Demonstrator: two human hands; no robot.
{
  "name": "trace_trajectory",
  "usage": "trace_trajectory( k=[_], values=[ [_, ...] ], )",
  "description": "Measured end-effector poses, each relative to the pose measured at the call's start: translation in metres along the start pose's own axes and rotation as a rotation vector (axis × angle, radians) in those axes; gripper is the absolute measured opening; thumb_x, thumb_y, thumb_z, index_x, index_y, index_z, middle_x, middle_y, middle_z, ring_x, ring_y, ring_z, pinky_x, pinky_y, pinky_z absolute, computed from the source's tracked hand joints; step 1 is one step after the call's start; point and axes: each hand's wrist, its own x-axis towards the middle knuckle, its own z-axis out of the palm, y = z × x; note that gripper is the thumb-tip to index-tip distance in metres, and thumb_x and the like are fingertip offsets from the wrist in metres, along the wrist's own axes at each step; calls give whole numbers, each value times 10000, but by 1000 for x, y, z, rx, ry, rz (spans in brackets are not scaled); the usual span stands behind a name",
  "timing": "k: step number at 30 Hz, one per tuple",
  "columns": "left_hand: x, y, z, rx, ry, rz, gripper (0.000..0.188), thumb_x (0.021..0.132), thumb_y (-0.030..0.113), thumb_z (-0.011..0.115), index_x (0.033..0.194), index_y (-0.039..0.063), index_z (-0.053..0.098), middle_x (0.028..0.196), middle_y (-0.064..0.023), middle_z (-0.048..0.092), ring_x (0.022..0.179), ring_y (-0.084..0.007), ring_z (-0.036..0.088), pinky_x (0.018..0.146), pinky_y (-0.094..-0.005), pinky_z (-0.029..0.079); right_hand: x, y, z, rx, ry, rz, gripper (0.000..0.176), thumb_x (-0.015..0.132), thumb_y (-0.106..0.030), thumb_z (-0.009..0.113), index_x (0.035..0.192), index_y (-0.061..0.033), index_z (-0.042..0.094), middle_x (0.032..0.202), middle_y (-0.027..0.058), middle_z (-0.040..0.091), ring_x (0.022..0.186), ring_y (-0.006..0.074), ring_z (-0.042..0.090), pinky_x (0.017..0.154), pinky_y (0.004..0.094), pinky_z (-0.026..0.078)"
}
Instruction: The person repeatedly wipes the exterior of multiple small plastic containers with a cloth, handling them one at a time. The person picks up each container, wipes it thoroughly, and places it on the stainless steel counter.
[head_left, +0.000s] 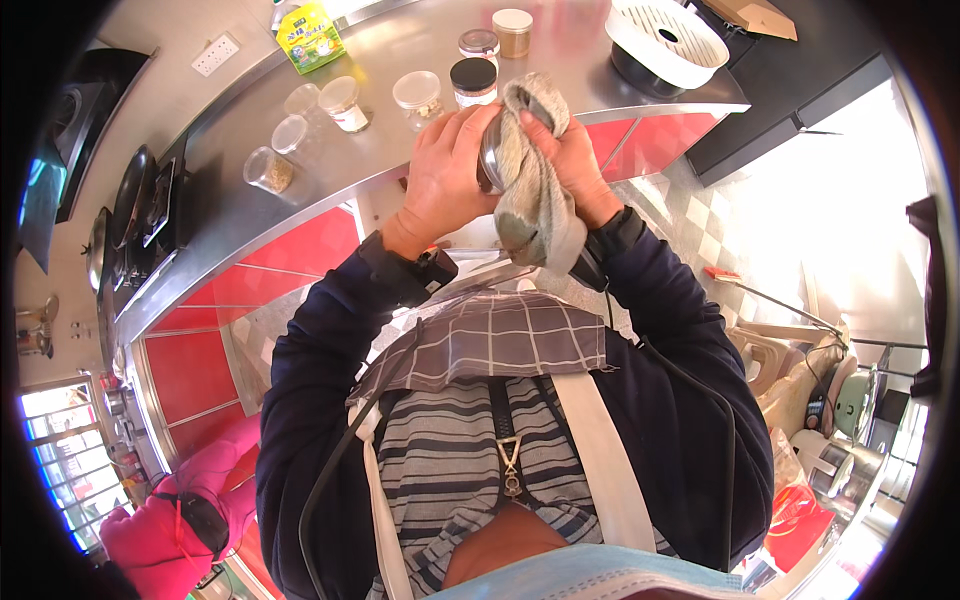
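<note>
My left hand (452, 171) grips a rounded jar (491, 159) that looks clear, with its far side under a cloth. Against that jar my right hand (568, 163) presses a damp-looking grey-beige cloth (534, 176), whose loose end hangs down. Just beyond my hands, a black-lidded jar (474, 81) stands on the steel counter, beside a clear jar with a pale lid (418, 97). Farther back are a jar with brown contents (513, 34) and another lidded jar (478, 46). What the held jar contains is hidden.
More jars (289, 135) stand left on the steel counter (217, 169), near a yellow-green packet (309, 37). A white slotted tray (667, 37) on a black base is at the right. Pans (133, 195) sit far left. A person in pink (187, 517) is at lower left.
</note>
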Motion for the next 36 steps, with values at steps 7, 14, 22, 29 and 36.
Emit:
trace_trajectory(
  k=[7, 14, 22, 29, 36],
  values=[
    [-2, 25, -38, -324, 5, -65, 863, 516, 215, 840, 1263, 65, 433, 1182, -142, 535, 1069, -345, 513, 914, -433, 408, -19, -10, -20, 425, -409, -18, 427, 924, -268, 540, 1244, 5, 472, 1121, 99, 599, 971, 183, 593, 816, 322, 518],
    [-3, 4, -49, -135, -16, -207, 886, 537, 175, 819, 1304, 62, 389, 1223, -159, 508, 1100, -367, 488, 934, -434, 400, -19, -61, -16, -29, -325, -135, 484, 868, -250, 613, 1236, 25, 461, 1151, 162, 577, 1053, 226, 568, 903, 351, 459],
    [9, -16, -13, -331, 71, -242, 860, 553, 169, 769, 1310, 38, 382, 1221, -193, 494, 1112, -381, 479, 937, -425, 400, -18, -59, 21, -816, -314, -922, 705, 582, -174, 790, 1227, -75, 524, 1267, 118, 517, 1178, 353, 480, 995, 430, 402],
    [35, 1, -5, -107, 36, -290, 807, 585, 208, 777, 1265, -2, 397, 1163, -215, 505, 1089, -396, 483, 922, -434, 411, 16, -80, -13, -569, -359, -751, 664, 589, -100, 729, 1225, -83, 539, 1260, 99, 535, 1209, 337, 468, 1008, 418, 399],
    [51, 11, 9, -199, 75, -219, 790, 557, 144, 814, 1234, 13, 429, 1155, -181, 520, 1087, -371, 500, 924, -398, 419, 22, -66, -41, -669, -503, -989, 436, 622, -92, 749, 1039, -34, 633, 1139, 113, 589, 1109, 333, 538, 919, 422, 441]
  ],
)
